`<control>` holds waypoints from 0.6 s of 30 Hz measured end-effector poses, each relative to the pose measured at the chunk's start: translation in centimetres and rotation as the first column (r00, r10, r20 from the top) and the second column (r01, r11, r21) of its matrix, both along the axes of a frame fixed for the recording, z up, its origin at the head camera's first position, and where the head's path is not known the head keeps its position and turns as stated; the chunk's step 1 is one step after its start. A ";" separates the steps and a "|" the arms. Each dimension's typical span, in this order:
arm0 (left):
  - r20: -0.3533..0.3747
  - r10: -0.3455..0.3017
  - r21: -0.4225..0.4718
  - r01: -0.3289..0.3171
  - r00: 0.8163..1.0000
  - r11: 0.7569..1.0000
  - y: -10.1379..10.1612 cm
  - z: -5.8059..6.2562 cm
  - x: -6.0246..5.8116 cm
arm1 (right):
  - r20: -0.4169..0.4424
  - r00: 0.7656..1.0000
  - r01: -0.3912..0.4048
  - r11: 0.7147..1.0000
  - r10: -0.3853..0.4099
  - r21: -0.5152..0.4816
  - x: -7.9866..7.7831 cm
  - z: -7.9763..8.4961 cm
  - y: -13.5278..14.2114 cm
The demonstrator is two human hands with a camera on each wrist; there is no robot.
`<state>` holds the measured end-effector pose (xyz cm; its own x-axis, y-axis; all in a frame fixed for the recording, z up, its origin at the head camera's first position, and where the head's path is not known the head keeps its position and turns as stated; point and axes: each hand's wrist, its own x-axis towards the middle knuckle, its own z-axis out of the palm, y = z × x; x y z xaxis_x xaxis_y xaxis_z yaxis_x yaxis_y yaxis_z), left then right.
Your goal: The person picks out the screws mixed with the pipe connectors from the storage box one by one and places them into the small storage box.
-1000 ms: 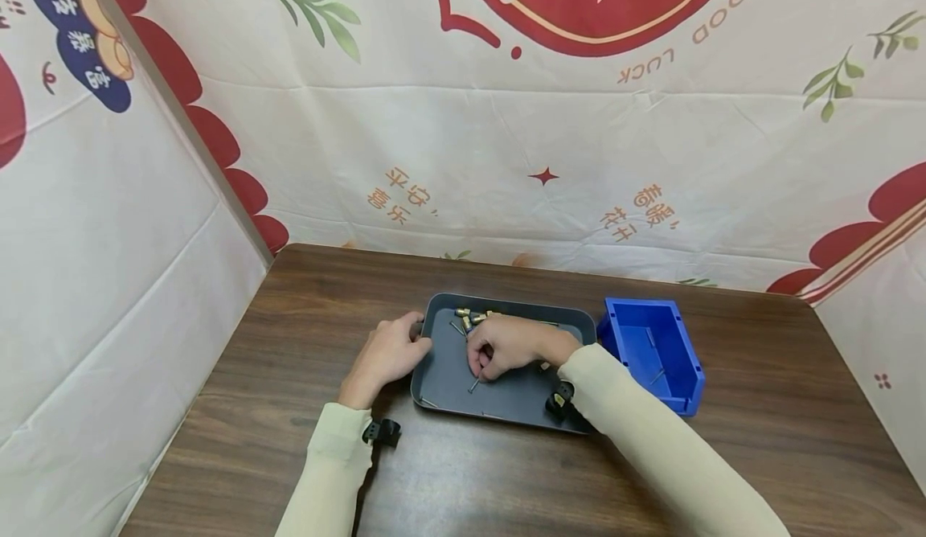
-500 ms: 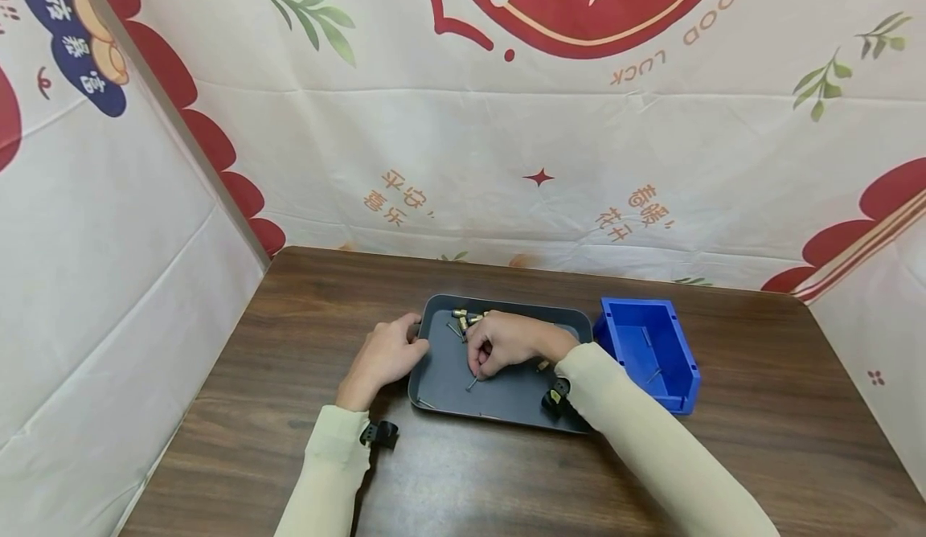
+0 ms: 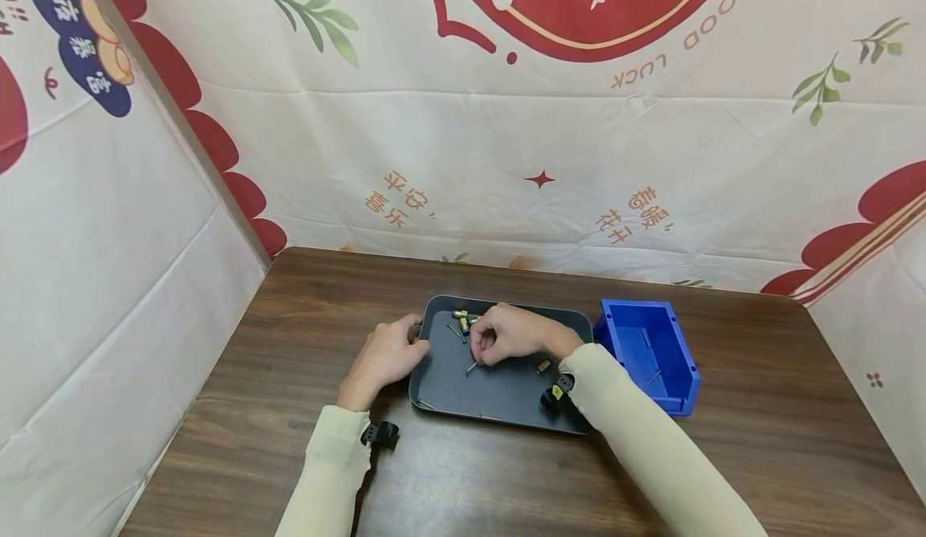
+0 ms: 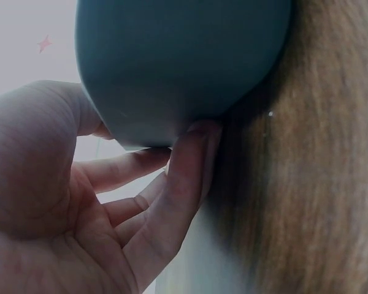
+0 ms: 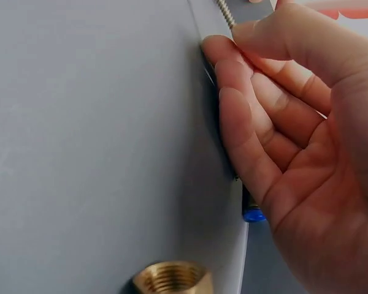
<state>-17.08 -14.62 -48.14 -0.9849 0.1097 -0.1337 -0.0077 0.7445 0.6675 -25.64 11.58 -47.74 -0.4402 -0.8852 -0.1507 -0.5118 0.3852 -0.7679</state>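
Observation:
In the head view my right hand [image 3: 510, 333] is over the dark grey tray [image 3: 444, 384], thumb and fingertips pinching a slim metal screw [image 3: 472, 367]. The threaded shank of the screw [image 5: 224, 12] shows by the thumb in the right wrist view. My left hand [image 3: 391, 352] holds the tray at its left end, fingers against the outside of the tray wall [image 4: 184, 67] in the left wrist view. Several brass fittings [image 3: 460, 313] and loose screws [image 3: 456, 331] lie near the tray's far left corner. One brass fitting [image 3: 544, 366] sits beneath my right wrist, its threaded hole visible from the right wrist.
Right of the tray stands a blue open-front bin [image 3: 644, 352] with a couple of screws [image 3: 654, 376] in it. Another screw [image 3: 427, 404] lies at the tray's near left corner. Printed cloth [image 3: 463, 143] hangs behind the brown wooden table [image 3: 325, 296].
My right hand has shifted slightly toward the far side of the tray, bringing the screw along. More of the brass fitting under the wrist now shows. My left hand stays on the tray.

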 end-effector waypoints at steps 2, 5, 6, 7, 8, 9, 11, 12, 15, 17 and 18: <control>0.002 0.000 0.001 0.000 1.000 1.000 0.0 0.0 0.0 | 0.008 1.000 0.002 1.000 -0.002 -0.008 0.0 0.1 0.0; 0.004 0.001 0.004 -0.001 1.000 1.000 0.0 0.0 0.0 | 0.004 1.000 0.004 1.000 -0.004 -0.021 0.0 0.3 -0.1; 0.004 0.001 0.004 -0.001 1.000 1.000 0.0 0.0 0.0 | 0.000 1.000 0.005 1.000 -0.005 -0.027 0.0 0.4 -0.1; 0.004 0.000 0.004 0.000 1.000 1.000 0.0 0.0 0.0 | -0.003 1.000 0.006 0.999 -0.006 -0.034 0.0 0.4 0.0; 0.003 -0.001 0.004 0.001 1.000 1.000 0.0 0.0 0.0 | -0.007 1.000 0.008 0.999 -0.008 -0.041 0.0 0.5 0.0; 0.003 -0.001 0.004 0.001 1.000 1.000 0.0 0.0 0.0 | -0.010 1.000 0.013 0.999 -0.013 -0.047 0.0 0.6 0.0; 0.003 -0.002 0.004 0.002 1.000 1.000 0.0 0.0 0.0 | -0.015 1.000 0.024 0.998 -0.024 -0.060 0.1 0.7 0.1; 0.003 -0.003 0.003 0.003 1.000 1.000 0.0 0.0 0.0 | -0.017 0.999 0.030 0.997 -0.032 -0.065 0.1 0.8 0.1; 0.005 -0.001 0.005 0.001 1.000 1.000 0.0 0.0 0.0 | -0.019 0.999 0.049 0.995 -0.051 -0.082 0.1 1.1 0.3; 0.002 0.001 0.004 -0.001 1.000 1.000 0.0 0.0 0.0 | -0.021 0.998 0.057 0.994 -0.059 -0.095 0.1 1.3 0.5; 0.001 0.002 0.004 -0.002 1.000 1.000 0.0 0.0 0.0 | -0.021 0.998 0.059 0.993 -0.062 -0.104 0.1 1.4 0.5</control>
